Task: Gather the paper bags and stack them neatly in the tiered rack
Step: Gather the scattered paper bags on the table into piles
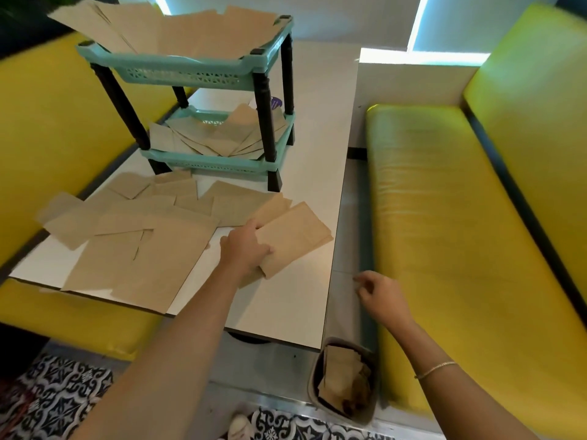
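Head view: left hand (pixel 246 246) grips a thin stack of paper bags (pixel 293 238) near the table's right edge; right hand (pixel 382 295) hangs loosely curled, holding nothing. Light, floppy, slippery sheets, I judge, best pinched across a short end.

Left arm extended forward, forearm bare, left hand (pixel 244 246) palm down with thumb and fingers (pixel 263 249) closed on a small stack of paper bags (pixel 293 238). Right arm reaches forward lower and to the right; right hand (pixel 382 293) holds nothing, fingers loosely curled. Thin bracelet (pixel 436 369) on right wrist.
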The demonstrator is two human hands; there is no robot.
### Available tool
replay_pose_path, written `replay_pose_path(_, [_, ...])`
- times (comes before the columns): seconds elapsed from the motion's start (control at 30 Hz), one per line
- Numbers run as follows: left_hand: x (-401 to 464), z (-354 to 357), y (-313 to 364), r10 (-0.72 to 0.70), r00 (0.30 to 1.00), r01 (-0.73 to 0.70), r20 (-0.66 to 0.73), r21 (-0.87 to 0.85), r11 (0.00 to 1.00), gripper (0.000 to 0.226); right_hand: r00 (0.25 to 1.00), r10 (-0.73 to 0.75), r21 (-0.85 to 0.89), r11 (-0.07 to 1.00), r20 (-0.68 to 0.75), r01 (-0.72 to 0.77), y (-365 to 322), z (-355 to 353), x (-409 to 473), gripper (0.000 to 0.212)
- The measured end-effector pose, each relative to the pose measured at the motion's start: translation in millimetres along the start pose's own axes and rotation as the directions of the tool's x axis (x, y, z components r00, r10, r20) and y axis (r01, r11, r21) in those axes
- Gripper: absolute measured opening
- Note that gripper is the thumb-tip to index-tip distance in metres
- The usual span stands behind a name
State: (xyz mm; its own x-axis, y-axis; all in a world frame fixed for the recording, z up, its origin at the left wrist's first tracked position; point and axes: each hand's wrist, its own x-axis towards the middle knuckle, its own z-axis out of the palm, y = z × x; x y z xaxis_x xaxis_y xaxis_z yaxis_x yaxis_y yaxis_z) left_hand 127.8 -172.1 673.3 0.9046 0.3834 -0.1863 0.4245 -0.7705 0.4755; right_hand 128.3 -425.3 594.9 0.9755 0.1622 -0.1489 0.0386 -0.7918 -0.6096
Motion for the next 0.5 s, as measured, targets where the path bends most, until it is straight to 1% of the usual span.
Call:
replay_pose_path(0.03, [-3,-3,3,0.036,0.999,-0.037,-0.015,-0.079,0.996,0.053,0.999,0.004,0.064,0.998,-0.044,-0.001,-9,-7,1,0.03])
replay_pose_path(0.1, [-11,-12,12,0.098,0.995,-0.092,0.017,-0.218,0.972,0.055,0.993,0.013,0.222,0.975,-0.116,0.014,-27,-23,2,0.047])
replay_pose_path(0.17, [-20,-17,20,0.183,0.978,-0.145,0.096,-0.311,0.939,0.052,0.992,0.026,0.44,0.897,-0.121,0.031,-43,-40,4,0.065])
replay_pose_path(0.2, [-24,-17,24,0.224,0.964,-0.167,0.143,-0.33,0.929,0.049,0.994,0.032,0.54,0.841,-0.103,0.028,-48,-47,5,0.066])
replay_pose_path(0.23, [-29,-17,28,0.249,0.95,-0.174,0.188,-0.345,0.922,0.046,0.996,0.036,0.607,0.795,-0.08,0.02,-52,-52,7,0.06])
replay_pose_path(0.27, [-31,-13,30,0.263,0.937,-0.172,0.23,-0.349,0.921,0.044,0.997,0.033,0.626,0.78,-0.064,0.015,-54,-57,8,0.047])
replay_pose_path(0.33, [-32,-4,31,0.27,0.925,-0.18,0.266,-0.319,0.931,0.035,0.998,0.023,0.578,0.816,-0.055,0.013,-55,-62,9,0.02])
replay_pose_path(0.37, [-30,0,30,0.261,0.932,-0.182,0.251,-0.297,0.937,0.03,0.998,0.025,0.551,0.834,-0.051,0.007,-54,-63,9,0.013])
replay_pose_path(0.4, [-26,4,27,0.231,0.949,-0.171,0.215,-0.266,0.949,0.031,0.998,0.037,0.531,0.847,-0.05,-0.005,-52,-63,8,0.01])
replay_pose_path(0.47, [-13,9,16,0.1,0.991,-0.082,0.093,-0.184,0.98,0.046,0.993,0.1,0.519,0.853,-0.059,-0.055,-42,-64,5,0.009])
replay_pose_path(0.5, [-7,9,9,0.024,0.999,-0.02,0.032,-0.121,0.992,0.054,0.987,0.147,0.516,0.852,-0.069,-0.091,-34,-64,5,0.007])
